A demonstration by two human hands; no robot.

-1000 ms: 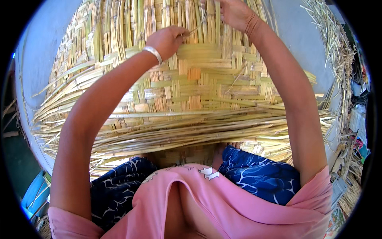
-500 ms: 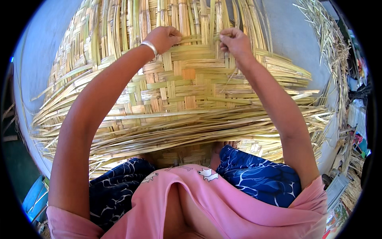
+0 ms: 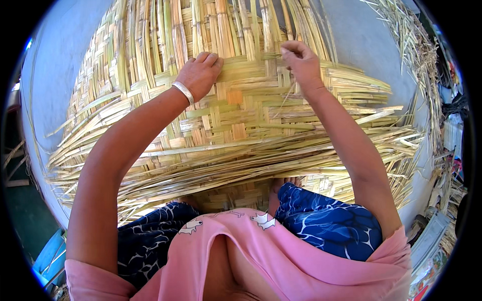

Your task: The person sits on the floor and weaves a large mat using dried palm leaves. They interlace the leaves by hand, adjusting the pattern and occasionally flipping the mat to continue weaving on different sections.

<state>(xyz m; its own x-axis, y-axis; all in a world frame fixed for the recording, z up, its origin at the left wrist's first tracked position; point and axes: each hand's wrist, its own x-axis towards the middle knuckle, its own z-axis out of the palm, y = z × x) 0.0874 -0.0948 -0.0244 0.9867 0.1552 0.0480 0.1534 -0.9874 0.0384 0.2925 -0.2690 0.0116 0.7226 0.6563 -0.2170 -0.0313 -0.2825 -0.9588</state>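
A large woven mat point(image 3: 236, 113) of split yellow-green cane or reed lies before me. My left hand point(image 3: 198, 76), with a silver bangle on the wrist, lies back up on the weave, its fingers slightly bent over the strips; their tips are partly hidden. To its right, my right hand point(image 3: 304, 65) is closed in a pinch on a thin cane strip point(image 3: 266, 56) that runs crosswise between the hands. Upright unwoven strips point(image 3: 221, 27) stretch away beyond both hands.
A bundle of loose cane strips point(image 3: 226, 160) lies across the mat nearer to me, by my feet. More loose stalks point(image 3: 416, 55) are heaped at the far right edge of the grey floor point(image 3: 356, 30). A blue object point(image 3: 49, 258) stands at the lower left.
My left hand has come down and nearer to me, turning from a pinch to lying on the weave. My right hand has moved slightly right and nearer.
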